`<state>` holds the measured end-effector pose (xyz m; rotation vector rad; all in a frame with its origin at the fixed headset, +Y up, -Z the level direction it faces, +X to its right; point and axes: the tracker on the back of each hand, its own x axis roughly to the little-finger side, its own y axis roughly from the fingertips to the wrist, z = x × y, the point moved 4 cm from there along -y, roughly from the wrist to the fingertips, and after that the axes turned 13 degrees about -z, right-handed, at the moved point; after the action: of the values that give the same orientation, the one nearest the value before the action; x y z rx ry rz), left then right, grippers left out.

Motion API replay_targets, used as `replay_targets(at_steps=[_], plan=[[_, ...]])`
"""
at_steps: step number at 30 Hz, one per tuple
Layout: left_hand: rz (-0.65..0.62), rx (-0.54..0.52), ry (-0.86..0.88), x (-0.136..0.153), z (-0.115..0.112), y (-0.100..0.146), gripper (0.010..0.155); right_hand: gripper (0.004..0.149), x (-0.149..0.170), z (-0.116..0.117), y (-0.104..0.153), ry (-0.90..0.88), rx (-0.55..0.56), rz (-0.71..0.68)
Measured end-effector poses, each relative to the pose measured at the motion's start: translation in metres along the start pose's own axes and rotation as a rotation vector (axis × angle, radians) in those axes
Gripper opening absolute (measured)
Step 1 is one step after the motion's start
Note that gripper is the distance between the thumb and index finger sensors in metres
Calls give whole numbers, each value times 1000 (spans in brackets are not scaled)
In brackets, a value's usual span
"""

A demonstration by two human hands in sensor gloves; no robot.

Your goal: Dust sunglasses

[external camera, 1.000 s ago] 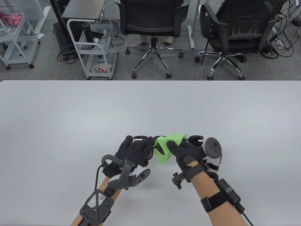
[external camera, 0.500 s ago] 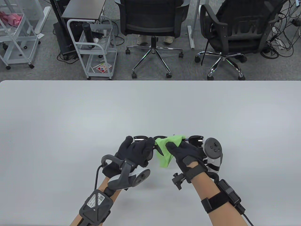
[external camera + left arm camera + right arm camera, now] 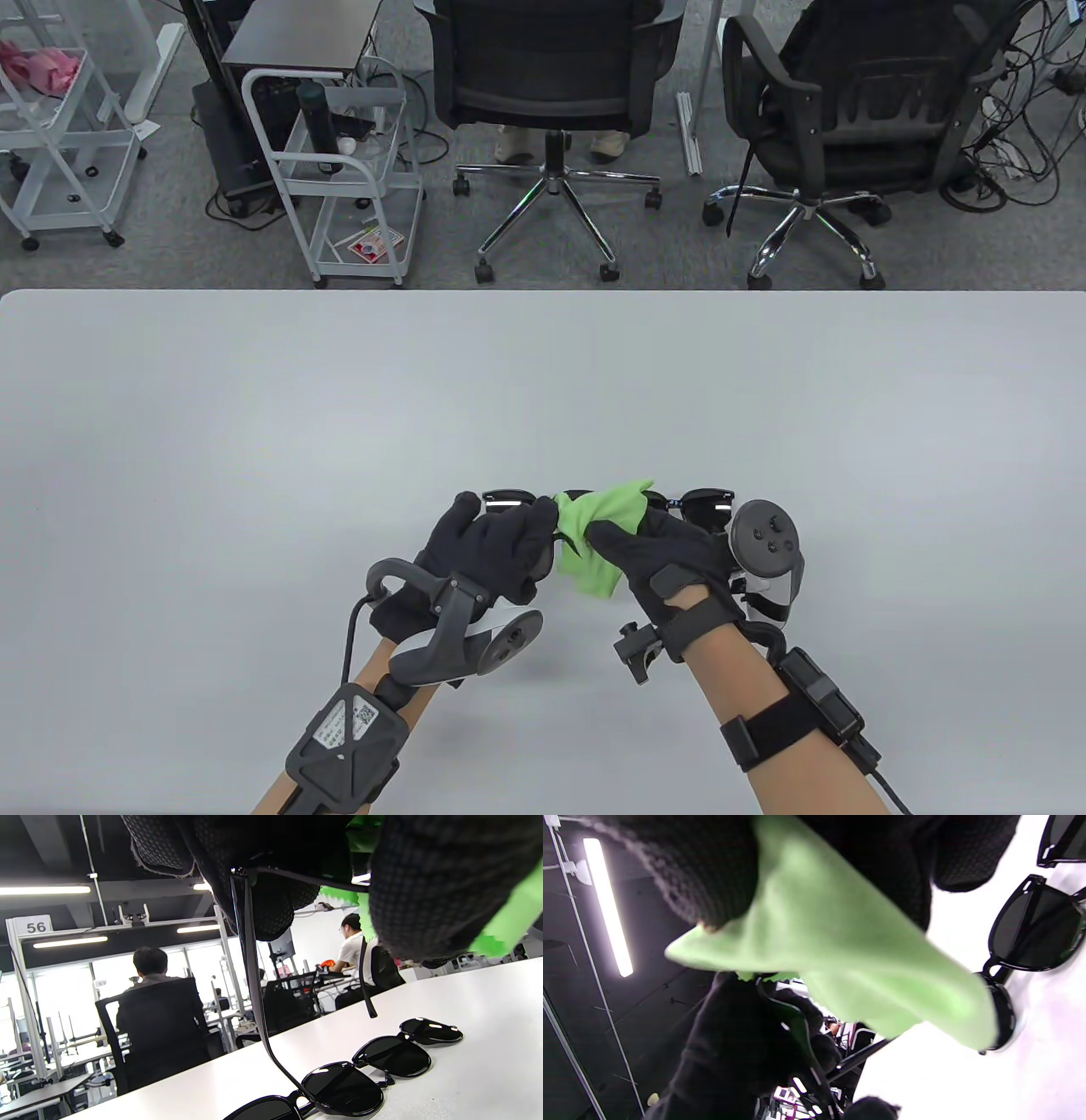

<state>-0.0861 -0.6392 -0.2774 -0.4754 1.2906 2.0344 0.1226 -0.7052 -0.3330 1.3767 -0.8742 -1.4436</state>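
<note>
My left hand [image 3: 501,543] grips a black pair of sunglasses [image 3: 250,963] just above the table, its temples hanging down in the left wrist view. With thumb and fingers my right hand [image 3: 653,552] pinches a green cloth [image 3: 594,526] round one lens of that pair. The cloth [image 3: 840,942] and both hands hide most of the held frame in the table view. Two more black pairs lie on the table just beyond the hands, one on the left [image 3: 509,497] and one on the right [image 3: 708,503]; both show again in the left wrist view [image 3: 339,1090], [image 3: 394,1056].
The white table [image 3: 543,382] stretches wide beyond the hands. Past its far edge stand two black office chairs [image 3: 551,68] and white wire carts [image 3: 339,170]. People sit at desks in the background of the left wrist view.
My right hand has slid a little to the left with the cloth, bunching it closer to the left hand. The left hand and the pairs on the table have stayed put.
</note>
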Motion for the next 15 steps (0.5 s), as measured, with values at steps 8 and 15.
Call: replay_targets(at_steps=[8, 15], plan=[[1, -3, -4, 3, 1, 3, 96, 46, 8, 9, -3, -175, -188, 31], [31, -10, 50, 11, 1, 4, 96, 40, -2, 11, -1, 0, -15, -8]])
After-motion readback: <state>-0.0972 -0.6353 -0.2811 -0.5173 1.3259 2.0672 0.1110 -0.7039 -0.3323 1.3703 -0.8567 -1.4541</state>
